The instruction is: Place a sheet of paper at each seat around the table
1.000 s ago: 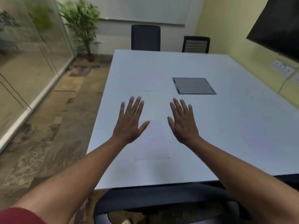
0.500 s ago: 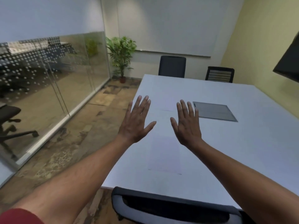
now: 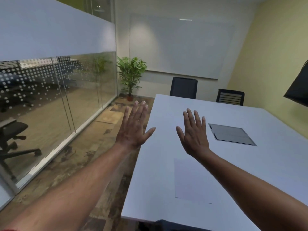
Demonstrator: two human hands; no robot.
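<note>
No text can be read here — no labels, brands or numbers.

White table (image 3: 275, 164), sheet of paper (image 3: 188, 179) near its front edge, grey panel (image 3: 231, 134) (set flush) mid-table

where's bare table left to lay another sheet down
Most of the white table is bare. Free patches: the far end in front of the two dark chairs, and the right side between the grey floor-box lid and the yellow wall. The near-left spot is taken by a sheet of paper. Both open hands, left hand and right hand, hold nothing.
</note>
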